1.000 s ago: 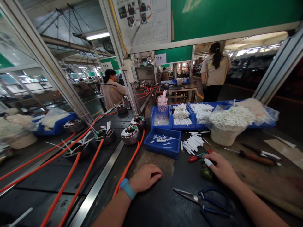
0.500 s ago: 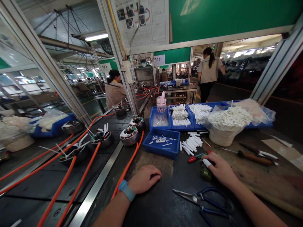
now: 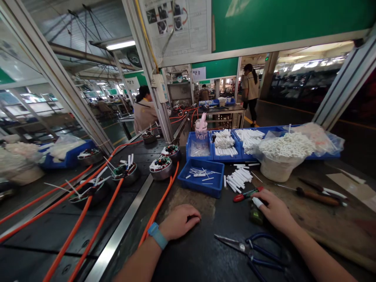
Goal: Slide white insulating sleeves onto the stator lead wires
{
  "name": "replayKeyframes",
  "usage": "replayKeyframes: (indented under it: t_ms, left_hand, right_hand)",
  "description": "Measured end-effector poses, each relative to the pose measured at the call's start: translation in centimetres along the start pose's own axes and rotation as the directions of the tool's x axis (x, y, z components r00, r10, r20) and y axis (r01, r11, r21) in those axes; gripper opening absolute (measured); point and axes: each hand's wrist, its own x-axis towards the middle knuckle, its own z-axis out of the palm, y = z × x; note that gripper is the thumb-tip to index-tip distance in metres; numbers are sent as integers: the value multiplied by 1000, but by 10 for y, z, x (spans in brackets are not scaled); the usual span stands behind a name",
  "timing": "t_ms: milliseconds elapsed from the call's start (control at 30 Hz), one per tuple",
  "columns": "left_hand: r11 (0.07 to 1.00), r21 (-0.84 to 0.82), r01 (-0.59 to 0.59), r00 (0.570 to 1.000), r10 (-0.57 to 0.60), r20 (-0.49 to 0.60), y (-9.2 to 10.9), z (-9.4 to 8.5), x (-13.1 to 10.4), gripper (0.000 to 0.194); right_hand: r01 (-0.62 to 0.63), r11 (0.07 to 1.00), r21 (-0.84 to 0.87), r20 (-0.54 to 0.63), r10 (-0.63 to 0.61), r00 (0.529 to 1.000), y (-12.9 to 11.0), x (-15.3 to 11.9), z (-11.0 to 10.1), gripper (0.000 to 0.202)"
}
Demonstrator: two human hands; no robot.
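My left hand (image 3: pixel 180 221), with a light-blue band (image 3: pixel 158 235) on its wrist, rests on the dark worktop. Its fingers bend loosely, the thumb stands apart, and nothing shows in it. My right hand (image 3: pixel 274 207) lies at the end of a red-and-green marker (image 3: pixel 245 194), above a small dark-green object (image 3: pixel 256 216). White wrapping covers its thumb tip; the other fingertips are partly hidden. Blue-handled scissors (image 3: pixel 245 247) lie between my forearms, blades to the left. Beyond my hands are a blue tray (image 3: pixel 201 190) with thin white tubes and a pile of short white tubes (image 3: pixel 239 180).
Wound motor stators (image 3: pixel 161 171) with orange cables (image 3: pixel 161 203) stand to the left, several on the black line. Blue bins (image 3: pixel 199 145) and a tub (image 3: pixel 276 168) of white tubes line the back. A wooden-handled tool (image 3: pixel 317 197) lies right. Co-workers (image 3: pixel 250 90) are beyond.
The stators on the left line have shifted slightly toward me and left. A person in the background has walked farther off. Both my hands stay in place.
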Motion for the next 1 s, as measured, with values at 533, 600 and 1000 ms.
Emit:
replayKeyframes:
  t_ms: [533,600,1000]
  left_hand:
    - [1000,4,-14,1000,14,-8,-2,2,-1,19]
    - [1000,3,-18,1000,18,-12,-2,3,0,19]
    - [1000,0,-10,1000,10,-4,0,2,0,18]
  right_hand:
    - [-9,1000,-3,-3,9,1000,6,1,2,30]
    - [-11,1000,-5,-4,11,1000,7,1,2,30]
    - [-15,1000,-10,-4,15,1000,4,0,1,30]
